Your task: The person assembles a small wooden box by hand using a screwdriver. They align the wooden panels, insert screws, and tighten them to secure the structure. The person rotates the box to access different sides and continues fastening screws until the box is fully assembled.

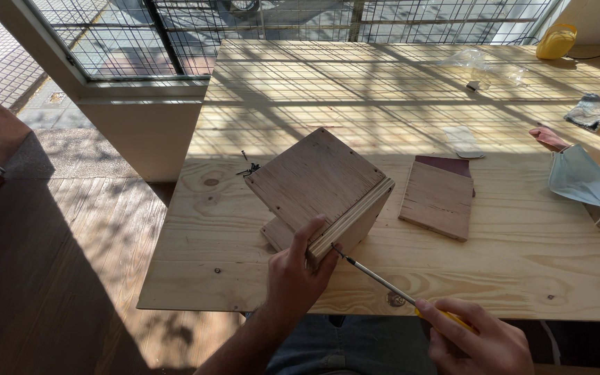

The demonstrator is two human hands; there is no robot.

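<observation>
Gripping a square plywood box (321, 191) left hand (298, 274), right hand (477, 340) clasping slim steel screwdriver (383, 279), grainy pine table (522, 271).

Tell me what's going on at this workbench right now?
A person steadies a plywood box on the pine table with the left hand, gripping its near corner. The right hand holds a yellow-handled screwdriver, its tip at the box's near edge. A loose plywood panel, a few dark screws and a blue face mask lie nearby.
</observation>
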